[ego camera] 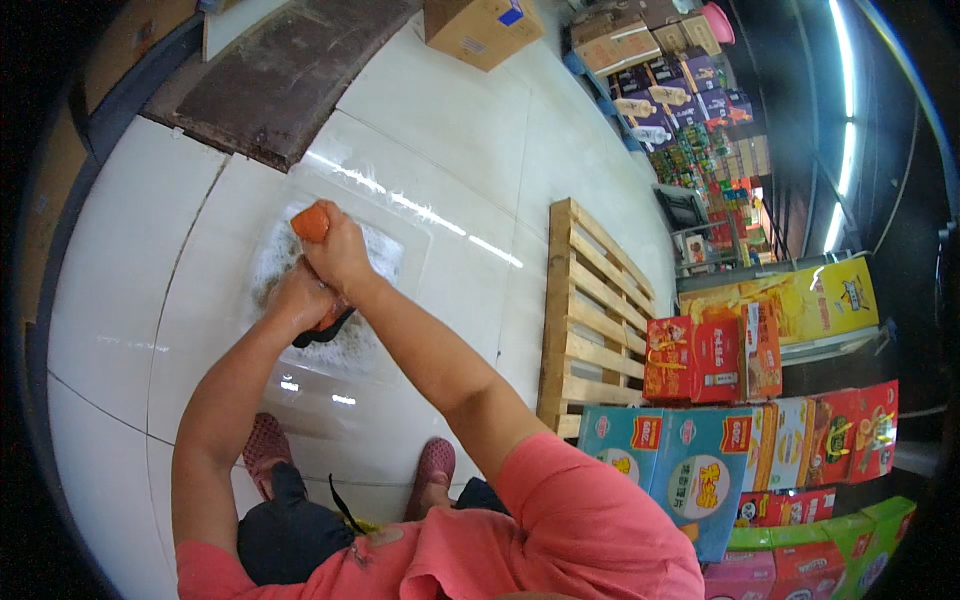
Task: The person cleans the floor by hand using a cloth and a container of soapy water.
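Observation:
Both my hands are closed around one bunched orange cloth (310, 223). My right hand (339, 251) grips its upper end, and a rounded orange bulge sticks out past the thumb side. Just below, my left hand (301, 298) grips the lower part, where orange and black fabric shows beneath the fingers. Under the hands, a clear plastic tub (417, 262) stands on the floor, holding greyish water with white foam (384, 247). My left hand looks wet. Much of the cloth is hidden inside my fists.
Glossy white floor tiles (480, 142) surround the tub. A dark brown mat or board (277, 75) lies beyond it, near a cardboard box (480, 30). To the right are a wooden pallet (600, 315) and stacked blue product cartons (701, 465). My maroon shoes (435, 465) are close by.

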`<state>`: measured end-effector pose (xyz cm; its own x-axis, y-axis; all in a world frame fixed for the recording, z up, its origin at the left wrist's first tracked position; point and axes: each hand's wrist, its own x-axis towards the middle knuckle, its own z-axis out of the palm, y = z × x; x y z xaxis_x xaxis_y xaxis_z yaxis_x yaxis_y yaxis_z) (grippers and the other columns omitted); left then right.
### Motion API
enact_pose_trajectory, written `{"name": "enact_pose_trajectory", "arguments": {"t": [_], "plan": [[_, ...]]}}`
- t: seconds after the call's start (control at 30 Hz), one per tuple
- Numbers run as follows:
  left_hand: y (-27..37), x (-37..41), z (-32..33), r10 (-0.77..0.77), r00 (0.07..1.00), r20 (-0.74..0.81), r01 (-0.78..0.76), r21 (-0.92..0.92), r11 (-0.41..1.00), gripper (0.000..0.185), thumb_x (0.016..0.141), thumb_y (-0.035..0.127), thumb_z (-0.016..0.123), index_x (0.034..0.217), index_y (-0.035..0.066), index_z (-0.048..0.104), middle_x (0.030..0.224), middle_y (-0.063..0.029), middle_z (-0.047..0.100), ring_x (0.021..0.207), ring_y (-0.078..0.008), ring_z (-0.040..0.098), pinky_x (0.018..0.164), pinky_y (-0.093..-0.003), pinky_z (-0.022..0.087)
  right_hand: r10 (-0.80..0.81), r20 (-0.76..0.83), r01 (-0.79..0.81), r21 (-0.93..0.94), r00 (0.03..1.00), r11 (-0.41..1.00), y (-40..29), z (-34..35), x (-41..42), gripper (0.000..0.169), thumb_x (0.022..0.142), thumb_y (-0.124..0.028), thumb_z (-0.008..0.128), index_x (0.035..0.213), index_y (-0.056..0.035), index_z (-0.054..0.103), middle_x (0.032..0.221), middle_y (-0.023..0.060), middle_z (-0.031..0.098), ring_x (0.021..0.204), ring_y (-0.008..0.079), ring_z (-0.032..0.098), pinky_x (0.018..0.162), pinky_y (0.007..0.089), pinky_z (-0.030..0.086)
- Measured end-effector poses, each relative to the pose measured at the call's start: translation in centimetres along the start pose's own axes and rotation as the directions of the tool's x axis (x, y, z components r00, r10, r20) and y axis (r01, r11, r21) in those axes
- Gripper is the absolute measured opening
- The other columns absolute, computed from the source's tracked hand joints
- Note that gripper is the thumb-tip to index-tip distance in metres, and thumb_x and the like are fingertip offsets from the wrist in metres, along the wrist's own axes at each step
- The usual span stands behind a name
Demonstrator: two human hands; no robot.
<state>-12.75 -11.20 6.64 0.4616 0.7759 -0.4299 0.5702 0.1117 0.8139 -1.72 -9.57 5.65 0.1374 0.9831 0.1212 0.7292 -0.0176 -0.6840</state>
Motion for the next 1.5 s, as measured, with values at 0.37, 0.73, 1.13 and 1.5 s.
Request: {"name": "enact_pose_trajectory", "arguments": {"t": [0.37, 0.73, 1.13, 1.5], "plan": [[-1.7, -2.8, 0.4, 0.252, 0.966, -0.061, -0.245, 0.104, 0.964, 0.1, 0.07, 0.037, 0.074, 0.147, 0.008, 0.016, 0.14, -0.0207, 0.038, 0.121, -0.0383, 0.047, 0.099, -0.0429, 0.041, 0.492, 0.106, -0.463, 0.549, 0.864, 0.696, 3.2, -0.2, 0.2, 0.053, 0.083, -0.03, 0.07, 0.122, -0.0044, 0.046, 0.104, 0.007, 0.057, 0.091, 0.0185, 0.056, 0.08, 0.0357, 0.048], [-2.4, -2.5, -1.5, 0.434, 0.884, 0.176, 0.307, -0.917, -0.254, 0.043, 0.089, 0.047, 0.049, 0.115, 0.012, 0.052, 0.086, -0.0074, 0.061, 0.055, -0.0181, 0.056, 0.041, -0.0288, 0.045, 0.437, 0.445, -0.369, 0.895, 0.782, -0.251, 0.8, -4.0, -3.1, 0.087, 0.082, -0.067, 0.053, 0.146, -0.0169, 0.021, 0.143, 0.0127, 0.033, 0.125, 0.0312, 0.041, 0.105, 0.0533, 0.032], [-0.7, -3.8, 0.1, 0.51, 0.859, -0.045, -0.072, -0.997, 0.034, 0.03, 0.083, 0.037, 0.067, 0.101, 0.014, 0.06, 0.073, 0.0029, 0.054, 0.062, -0.0061, 0.049, 0.06, -0.0234, 0.045, -0.04, 0.439, -0.42, 0.879, 0.898, 0.228, 0.7, -5.7, 2.5, 0.027, 0.091, -0.029, 0.055, 0.108, -0.0088, 0.053, 0.092, 0.0047, 0.049, 0.091, 0.017, 0.052, 0.072, 0.0332, 0.049], [-4.8, -1.0, 1.0, 0.309, 0.945, -0.111, -0.301, 0.084, 0.95, 0.04, 0.064, 0.023, 0.075, 0.096, 0.001, 0.062, 0.088, -0.014, 0.067, 0.084, -0.0296, 0.066, 0.075, -0.0414, 0.052, 0.089, 0.201, -0.087, -0.021, 0.976, 0.996, 1.3, -1.1, 2.0, 0.015, 0.089, -0.014, 0.062, 0.092, 0.0009, 0.058, 0.072, 0.0033, 0.057, 0.066, 0.0137, 0.054, 0.063, 0.028, 0.047]]}}
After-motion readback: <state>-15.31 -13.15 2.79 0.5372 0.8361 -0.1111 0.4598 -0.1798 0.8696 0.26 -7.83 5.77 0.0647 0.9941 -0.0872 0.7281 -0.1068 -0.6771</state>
